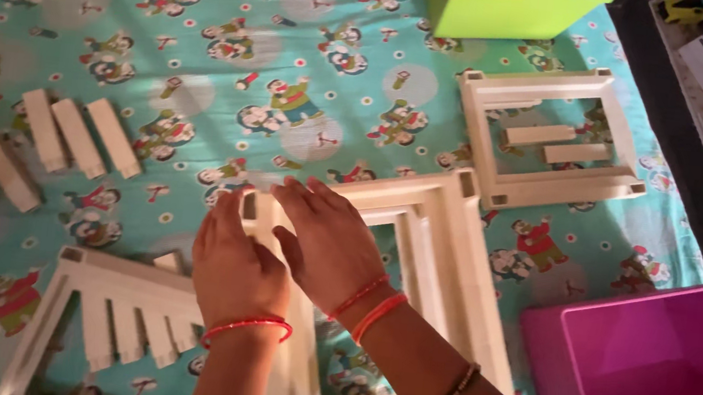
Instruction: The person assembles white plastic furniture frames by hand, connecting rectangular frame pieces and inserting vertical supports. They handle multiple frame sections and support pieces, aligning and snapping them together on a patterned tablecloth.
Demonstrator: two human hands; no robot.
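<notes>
On the patterned cloth (215, 0), the fingers of both hands lie flat and nearly straight on the upper-left corner of a cream frame (441, 259), gripping nothing. The left hand (236, 259) is just beside the right hand (325, 243). Left of them lie four loose cream legs (79, 138). A pink box (655, 369) sits right, a green box (510, 10) above.

Bare forearms, red thread bracelets on both wrists, a beaded band on the right.
</notes>
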